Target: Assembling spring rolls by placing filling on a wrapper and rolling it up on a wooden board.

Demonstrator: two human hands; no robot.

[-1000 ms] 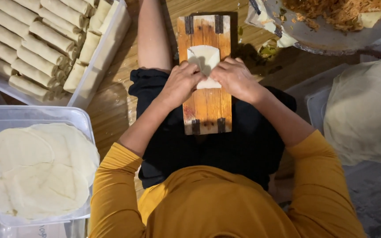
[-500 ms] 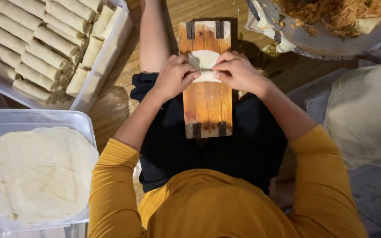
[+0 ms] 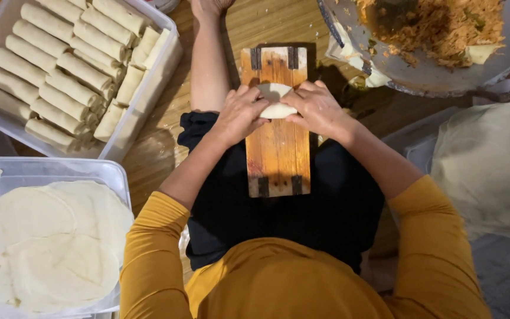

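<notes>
Both my hands are on the roll now: my left hand (image 3: 240, 115) and right hand (image 3: 317, 109) pinch the pale wrapper roll (image 3: 275, 101) from either side on the wooden board (image 3: 278, 153) across my lap.

Pale cream wrapper (image 3: 275, 100) on an orange-brown wooden board (image 3: 278, 150) with dark bands. Mustard-yellow sleeves (image 3: 154, 236), black lap cloth (image 3: 225, 207). Cream rolls (image 3: 66, 71); orange, perhaps shredded, filling (image 3: 438, 29).
</notes>
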